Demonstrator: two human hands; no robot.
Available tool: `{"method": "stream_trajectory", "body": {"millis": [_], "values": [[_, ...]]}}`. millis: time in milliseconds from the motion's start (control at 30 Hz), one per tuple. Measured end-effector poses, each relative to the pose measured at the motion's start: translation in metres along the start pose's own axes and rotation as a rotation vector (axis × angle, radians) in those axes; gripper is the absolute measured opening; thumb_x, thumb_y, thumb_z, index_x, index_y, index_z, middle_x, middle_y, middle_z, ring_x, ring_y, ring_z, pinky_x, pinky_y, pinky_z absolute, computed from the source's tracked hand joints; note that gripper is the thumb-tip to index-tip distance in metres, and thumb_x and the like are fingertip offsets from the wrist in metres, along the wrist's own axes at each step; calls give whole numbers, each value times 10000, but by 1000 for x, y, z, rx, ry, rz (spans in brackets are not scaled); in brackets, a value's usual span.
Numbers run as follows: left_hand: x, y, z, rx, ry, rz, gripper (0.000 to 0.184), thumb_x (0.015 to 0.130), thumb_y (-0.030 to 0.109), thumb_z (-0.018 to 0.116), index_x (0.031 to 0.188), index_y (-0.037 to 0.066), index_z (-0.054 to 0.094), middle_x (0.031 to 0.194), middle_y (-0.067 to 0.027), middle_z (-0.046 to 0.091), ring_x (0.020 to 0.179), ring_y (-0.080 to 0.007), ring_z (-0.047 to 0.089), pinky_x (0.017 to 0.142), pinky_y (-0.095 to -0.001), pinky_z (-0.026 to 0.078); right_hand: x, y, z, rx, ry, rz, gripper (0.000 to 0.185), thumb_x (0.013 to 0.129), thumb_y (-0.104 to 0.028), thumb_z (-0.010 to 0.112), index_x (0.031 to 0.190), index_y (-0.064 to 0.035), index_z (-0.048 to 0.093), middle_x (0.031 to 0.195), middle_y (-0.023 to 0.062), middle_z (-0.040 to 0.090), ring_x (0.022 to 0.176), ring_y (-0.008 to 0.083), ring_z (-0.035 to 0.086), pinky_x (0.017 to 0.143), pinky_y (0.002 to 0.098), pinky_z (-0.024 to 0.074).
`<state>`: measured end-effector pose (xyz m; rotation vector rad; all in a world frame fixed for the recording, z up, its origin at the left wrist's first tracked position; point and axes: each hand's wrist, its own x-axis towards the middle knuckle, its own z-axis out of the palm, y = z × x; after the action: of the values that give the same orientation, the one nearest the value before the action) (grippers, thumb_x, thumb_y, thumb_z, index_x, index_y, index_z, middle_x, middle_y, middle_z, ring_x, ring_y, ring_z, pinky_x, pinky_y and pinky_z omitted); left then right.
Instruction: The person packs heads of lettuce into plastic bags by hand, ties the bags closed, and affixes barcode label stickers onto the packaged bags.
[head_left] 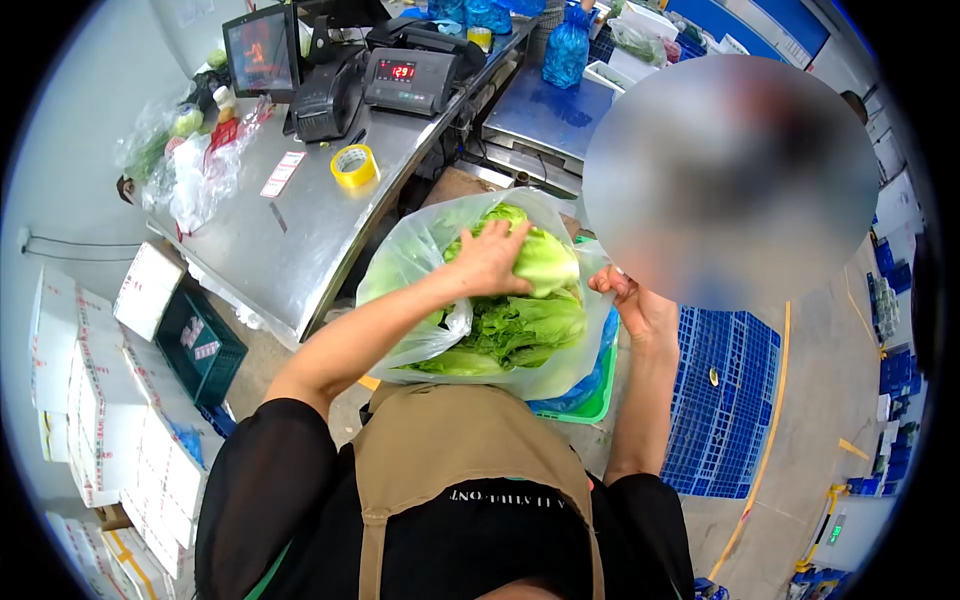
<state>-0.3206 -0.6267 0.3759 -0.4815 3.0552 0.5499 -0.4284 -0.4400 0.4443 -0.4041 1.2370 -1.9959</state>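
A large translucent plastic bag (pixel 395 290) stands open in front of my apron, with leafy green lettuce (pixel 535 330) inside. My left hand (pixel 490 260) reaches into the bag's mouth, its fingers curved over a pale green head of lettuce (pixel 550 262) near the far side. At the bag's right edge, my right hand (pixel 638 305) is closed, pinching the plastic rim between thumb and fingers. Below the bag, part of a green crate (pixel 597 408) with a blue plastic liner (pixel 580 393) shows; the bag hides the rest.
On the metal table (pixel 330 215) are yellow tape (pixel 353 166), a weighing display (pixel 410 80), a monitor (pixel 262 50) and bagged vegetables (pixel 190 150). White foam boxes (pixel 100 400) and a dark green crate (pixel 200 345) stand left. A blue pallet (pixel 720 400) lies right. A blurred area covers the upper right.
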Motion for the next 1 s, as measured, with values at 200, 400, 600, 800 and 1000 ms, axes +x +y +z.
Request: {"method": "stream_trajectory", "body": {"millis": [200,400,600,800,1000], "values": [[33,2,8,-67,-62,98,762,611,419,759,1213,12,526,1107,-205,605,1038,-337,585,906,-524,414,-8,-2,-9,-259,76,-34,196,856,-101,577,943,70,536,631,66,526,500,158,511,595,317,487],[50,-35,16,-368,50,173,660,631,411,747,1101,-28,597,977,-206,657,919,-292,632,844,-348,477,-38,0,11,-1649,646,-905,368,839,-197,644,1086,54,535,1051,231,564,928,325,576,779,421,453],[39,-46,-9,-598,-44,143,674,629,408,754,1081,-64,592,999,-203,653,926,-275,623,848,-351,470,-4,99,13,-975,251,-402,617,814,-267,701,1273,29,413,1228,220,495,1116,312,508,956,393,396],[30,-45,-8,-627,-29,171,782,624,429,739,1177,-76,516,1071,-246,614,966,-320,603,878,-371,459,57,147,-4,-207,124,-173,541,845,-229,673,1292,-37,436,1199,90,542,1075,227,534,952,343,411],[-53,-12,-68,-172,551,172,954,606,454,790,1293,-52,362,1204,-278,492,1041,-400,538,927,-414,412,82,124,14,143,203,-175,512,786,-141,679,1252,-45,489,1182,93,565,1051,238,569,937,378,466]]}}
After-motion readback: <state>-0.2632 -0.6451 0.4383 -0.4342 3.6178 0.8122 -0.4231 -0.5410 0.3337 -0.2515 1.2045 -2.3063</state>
